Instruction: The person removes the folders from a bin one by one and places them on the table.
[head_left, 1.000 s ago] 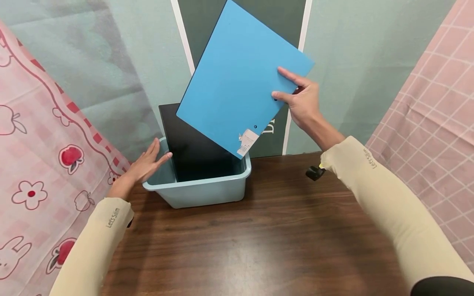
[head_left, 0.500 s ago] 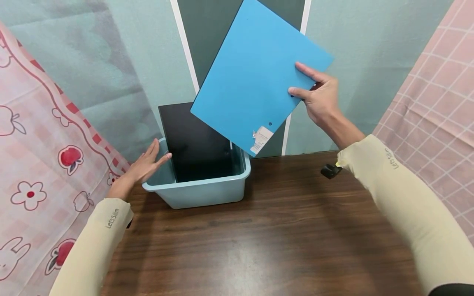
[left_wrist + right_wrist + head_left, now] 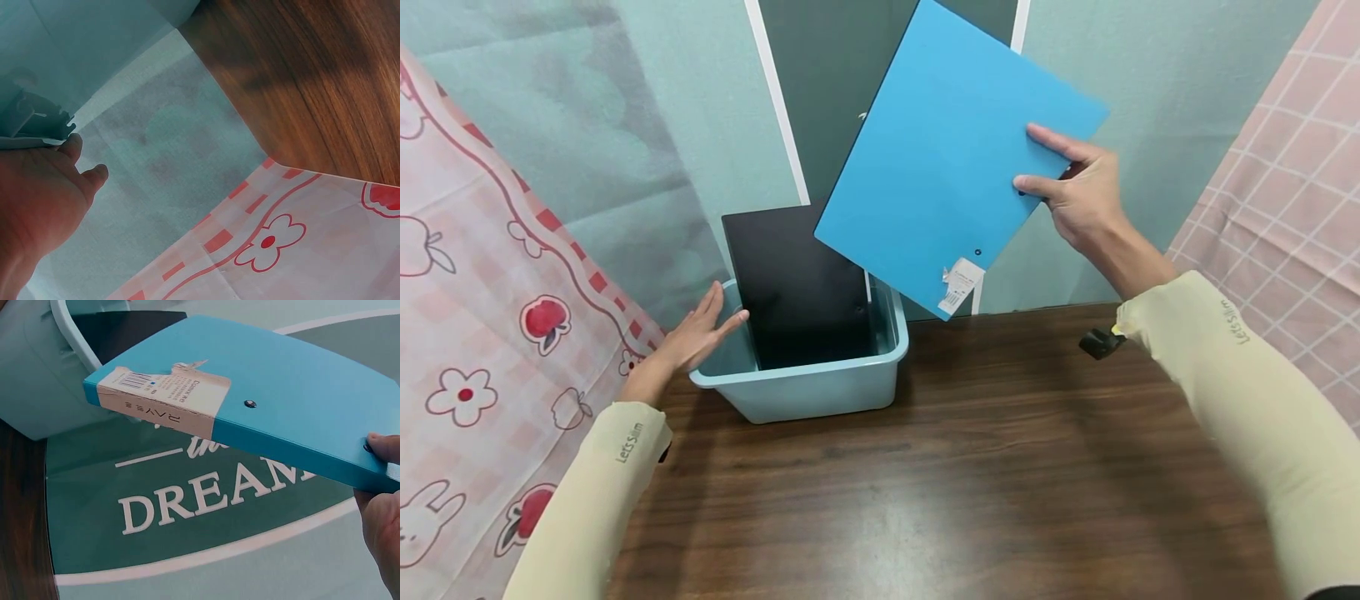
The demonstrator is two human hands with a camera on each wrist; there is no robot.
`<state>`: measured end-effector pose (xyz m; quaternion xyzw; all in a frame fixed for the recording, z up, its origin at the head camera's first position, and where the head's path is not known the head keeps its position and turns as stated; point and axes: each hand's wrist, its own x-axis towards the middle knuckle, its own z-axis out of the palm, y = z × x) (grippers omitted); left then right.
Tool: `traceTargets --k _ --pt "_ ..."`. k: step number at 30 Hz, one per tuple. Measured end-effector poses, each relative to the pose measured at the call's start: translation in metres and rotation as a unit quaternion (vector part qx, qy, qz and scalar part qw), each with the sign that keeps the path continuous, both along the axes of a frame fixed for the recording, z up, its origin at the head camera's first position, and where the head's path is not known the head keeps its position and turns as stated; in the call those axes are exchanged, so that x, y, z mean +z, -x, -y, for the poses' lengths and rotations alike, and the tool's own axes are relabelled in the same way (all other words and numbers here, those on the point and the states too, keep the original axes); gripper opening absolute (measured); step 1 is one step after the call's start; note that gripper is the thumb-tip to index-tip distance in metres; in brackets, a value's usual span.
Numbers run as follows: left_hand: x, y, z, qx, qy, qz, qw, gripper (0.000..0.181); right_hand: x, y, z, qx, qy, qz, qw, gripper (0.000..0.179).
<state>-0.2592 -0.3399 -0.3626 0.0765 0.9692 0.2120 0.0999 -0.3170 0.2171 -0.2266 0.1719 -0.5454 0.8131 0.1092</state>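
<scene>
My right hand (image 3: 1086, 192) grips a blue binder (image 3: 947, 158) by its spine edge, thumb and forefinger on the face turned to me. A torn white label (image 3: 169, 397) wraps one corner of its spine. The binder hangs tilted in the air, up and right of a light blue plastic bin (image 3: 820, 392). Inside the bin a black folder or panel (image 3: 797, 275) leans upright against the back. My left hand (image 3: 692, 333) rests with fingers extended on the bin's left rim; the left wrist view shows its fingers (image 3: 74, 149) at that rim.
Dark wooden tabletop (image 3: 880, 500) extends in front of the bin and to the right. A pale green cloth (image 3: 662, 125) with a dark panel hangs behind. Pink curtains stand at the left (image 3: 497, 317) and right (image 3: 1292, 167).
My right hand has carried the blue binder to the right, away from above the bin, baring more of the black folder or panel. The left hand and the bin stay put.
</scene>
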Motion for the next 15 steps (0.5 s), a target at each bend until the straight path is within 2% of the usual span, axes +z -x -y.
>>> traceTargets --k 15 --pt "-0.002 0.001 0.001 -0.006 -0.003 -0.007 0.9999 0.095 0.002 -0.002 -0.048 -0.004 0.036 0.058 0.9977 0.072"
